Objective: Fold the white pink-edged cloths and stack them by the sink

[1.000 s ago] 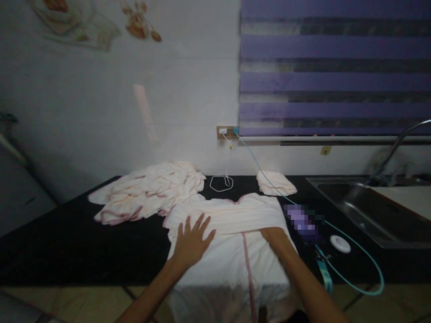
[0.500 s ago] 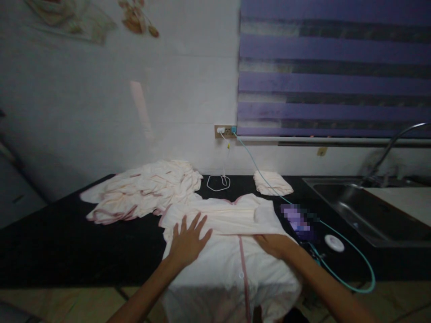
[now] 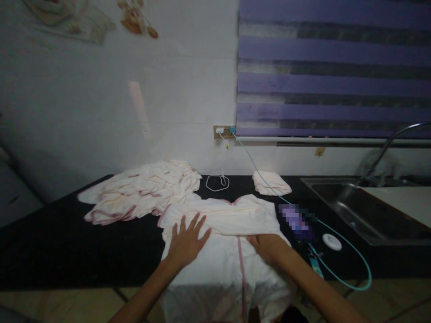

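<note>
A white garment with pink piping (image 3: 215, 260), which looks like a pyjama top, lies spread on the black counter, its lower part hanging over the front edge. A sleeve-like strip of its cloth lies folded across the upper part. My left hand (image 3: 186, 242) rests flat on the garment's left side, fingers spread. At the lower edge of the folded strip, right of the pink front line, my right hand (image 3: 267, 248) is closed on the cloth. Some of its fingers are hidden by the fabric.
Behind on the left lies a heap of similar pink-edged clothes (image 3: 144, 190). A folded white cloth (image 3: 271, 183) sits near the wall. To the right are a blurred-out phone (image 3: 296, 222), a white round object (image 3: 332, 242), a teal cable (image 3: 365, 269) and a steel sink (image 3: 340, 202).
My right hand has shifted slightly left along the folded strip's edge and looks more bunched. My left hand stays spread in the same place on the garment.
</note>
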A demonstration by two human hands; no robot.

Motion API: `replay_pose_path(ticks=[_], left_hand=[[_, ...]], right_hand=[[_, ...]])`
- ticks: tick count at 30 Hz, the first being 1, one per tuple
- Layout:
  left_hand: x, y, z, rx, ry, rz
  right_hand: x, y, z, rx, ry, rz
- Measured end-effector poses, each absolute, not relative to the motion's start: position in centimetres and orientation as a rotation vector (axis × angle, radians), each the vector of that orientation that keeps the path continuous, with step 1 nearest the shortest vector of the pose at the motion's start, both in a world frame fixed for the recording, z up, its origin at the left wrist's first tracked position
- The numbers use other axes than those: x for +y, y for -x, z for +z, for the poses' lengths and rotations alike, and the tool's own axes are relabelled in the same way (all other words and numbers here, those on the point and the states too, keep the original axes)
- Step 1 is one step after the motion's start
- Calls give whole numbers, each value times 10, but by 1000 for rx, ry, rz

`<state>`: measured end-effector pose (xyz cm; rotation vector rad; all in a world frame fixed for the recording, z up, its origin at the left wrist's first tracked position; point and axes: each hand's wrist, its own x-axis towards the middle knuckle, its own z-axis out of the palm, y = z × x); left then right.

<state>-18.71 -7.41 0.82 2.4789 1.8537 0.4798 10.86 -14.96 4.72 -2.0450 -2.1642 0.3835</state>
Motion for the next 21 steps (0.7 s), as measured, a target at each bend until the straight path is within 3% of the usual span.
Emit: replay_pose_path(ticks=[3, 8, 14, 18, 21], left_hand=[[-72, 188, 5, 1837, -2468, 503], [-70, 191, 0, 1816, -2501, 538], [-71, 191, 0, 1836, -2555, 507], [-72, 191, 0, 1854, -2552, 434], [-66, 200, 0, 1801, -2569, 448]], right_hand=[[-161, -104, 56, -2262, 2097, 413], [-177, -88, 69, -2233, 2134, 129], [-179, -67, 94, -2039, 2132, 8], [-150, -77, 75, -2052, 1905, -42], [-127, -98, 42, -2013, 2083, 64]])
